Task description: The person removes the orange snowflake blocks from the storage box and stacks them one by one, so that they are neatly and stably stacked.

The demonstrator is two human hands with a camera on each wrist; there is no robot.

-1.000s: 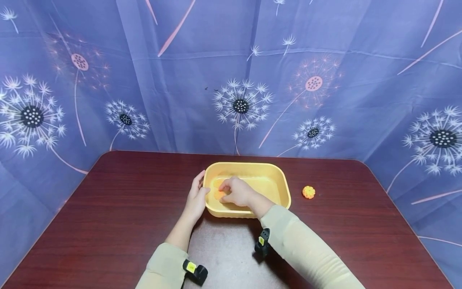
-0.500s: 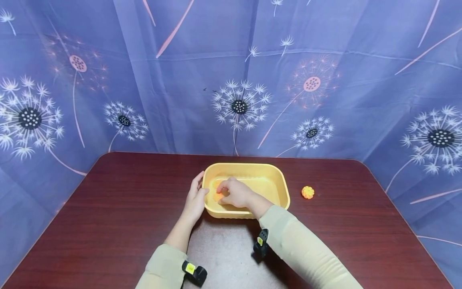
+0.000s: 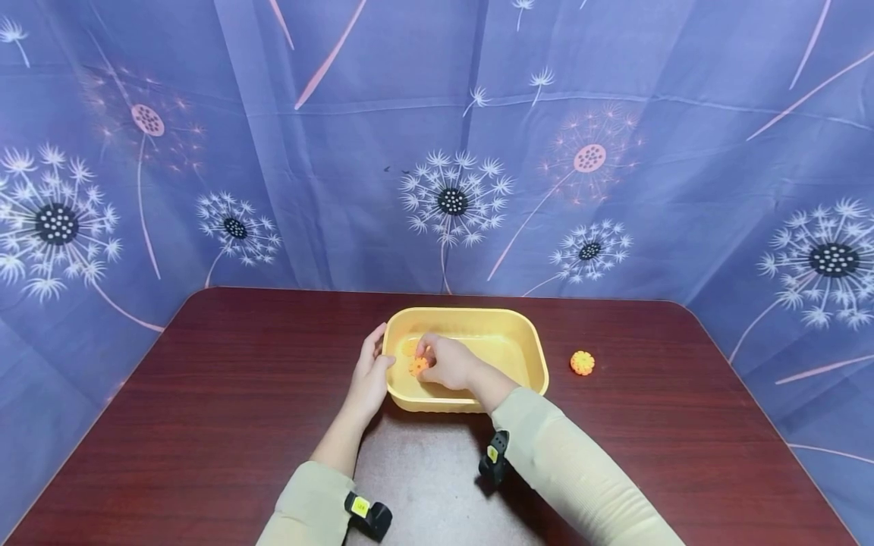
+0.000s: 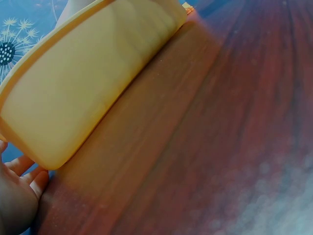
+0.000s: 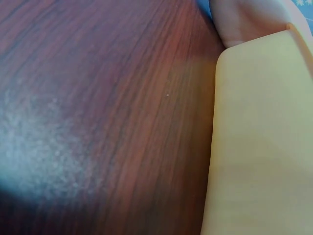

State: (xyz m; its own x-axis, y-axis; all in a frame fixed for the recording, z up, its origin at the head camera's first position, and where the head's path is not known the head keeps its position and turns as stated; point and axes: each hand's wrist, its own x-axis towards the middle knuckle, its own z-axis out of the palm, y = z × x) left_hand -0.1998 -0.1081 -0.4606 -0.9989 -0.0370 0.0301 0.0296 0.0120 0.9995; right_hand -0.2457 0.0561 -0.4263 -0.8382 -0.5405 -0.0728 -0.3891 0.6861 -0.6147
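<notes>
A yellow rectangular basin [image 3: 471, 406] stands on the table. My left hand [image 3: 369, 379] grips its left end, thumb at the rim and fingers along the outer wall; part of this hand [image 4: 17, 196] shows in the left wrist view. Inside the basin, my right hand [image 3: 449, 364] pinches an orange flower-shaped disc [image 3: 417, 367] with curled fingers and thumb. Just behind it on the basin's floor lies another orange piece [image 3: 410, 347], partly hidden by the fingers. The right wrist view has mostly the basin's outer wall [image 5: 264, 132].
An orange and yellow flower-shaped disc [image 3: 583, 363] lies on the table to the basin's right. The dark red wooden table [image 3: 225, 409] ends at a blue dandelion-print cloth [image 3: 341, 189]. Small black cameras sit on both wrists.
My right fingers have shifted slightly, and the orange disc at their tips shows more clearly, a little further right. The left hand and the basin hold their place.
</notes>
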